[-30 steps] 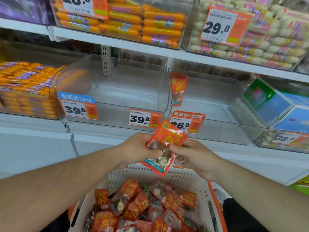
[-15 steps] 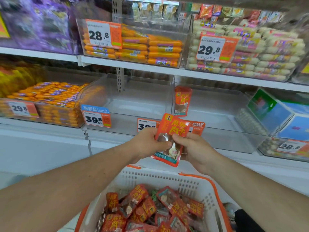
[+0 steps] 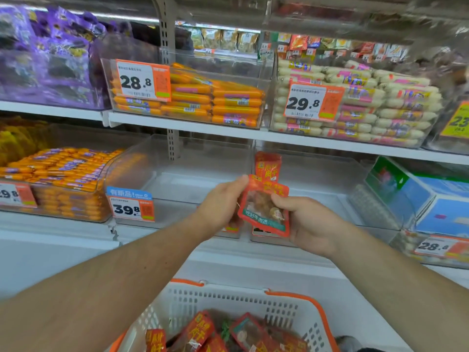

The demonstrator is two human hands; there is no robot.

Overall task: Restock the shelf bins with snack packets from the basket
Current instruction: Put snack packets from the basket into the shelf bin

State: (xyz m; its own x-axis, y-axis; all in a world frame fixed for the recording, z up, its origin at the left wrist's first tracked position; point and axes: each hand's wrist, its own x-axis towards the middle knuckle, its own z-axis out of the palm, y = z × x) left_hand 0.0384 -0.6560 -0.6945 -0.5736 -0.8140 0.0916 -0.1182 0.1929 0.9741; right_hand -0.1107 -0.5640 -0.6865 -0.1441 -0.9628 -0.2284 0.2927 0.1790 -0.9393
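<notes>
- I am holding one red snack packet [image 3: 265, 208] in front of the clear bins, my left hand [image 3: 220, 205] pinching its top left corner and my right hand [image 3: 308, 222] gripping its right edge.
- Only one packet [image 3: 267, 165] is standing in the right-hand bin [image 3: 330, 179] (the middle bin [image 3: 193, 174] is looking bare).
- Plenty of packets are waiting in the basket [image 3: 253, 303], so I judge the restocking is barely beginning.

The held snack packet [image 3: 265, 207] is red-orange with a clear window and a green lower band, upright, in front of the clear shelf bins [image 3: 193, 174]. A second packet [image 3: 267, 165] stands upright just behind it in the right bin. The white basket [image 3: 228, 301], orange-rimmed, sits near, containing matching packets [image 3: 200, 329].
</notes>
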